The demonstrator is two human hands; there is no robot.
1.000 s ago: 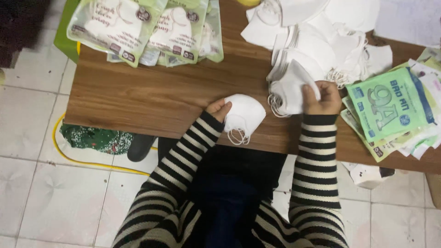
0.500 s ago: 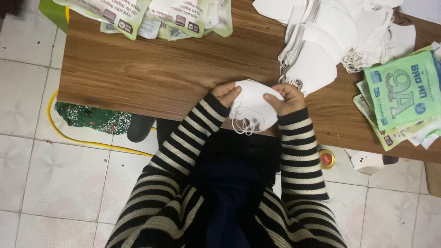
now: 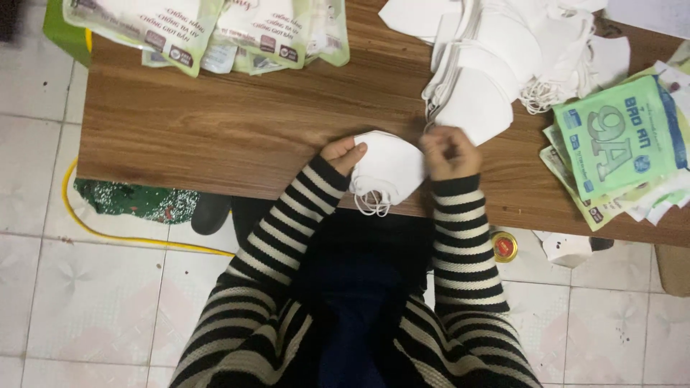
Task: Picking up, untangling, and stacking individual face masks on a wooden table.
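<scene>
My left hand [image 3: 343,154] pinches the left edge of a small stack of folded white face masks [image 3: 388,171] at the near edge of the wooden table [image 3: 237,129]. Their ear loops dangle over the table edge. My right hand [image 3: 449,152] is curled into a fist against the stack's right edge and grips it there. Both arms wear black-and-white striped sleeves. A loose pile of white masks [image 3: 496,65] lies just beyond my right hand.
Filled pale green mask packets [image 3: 215,29] lie at the table's far left. A pile of flat green packets [image 3: 622,136] sits at the right. On the tiled floor below are a yellow hose [image 3: 129,241], a patterned green cloth [image 3: 136,200] and a small round tin [image 3: 504,246].
My right hand left the loose pile with a mask, brought it onto the one in my left hand, and now grips the stack's right edge.
</scene>
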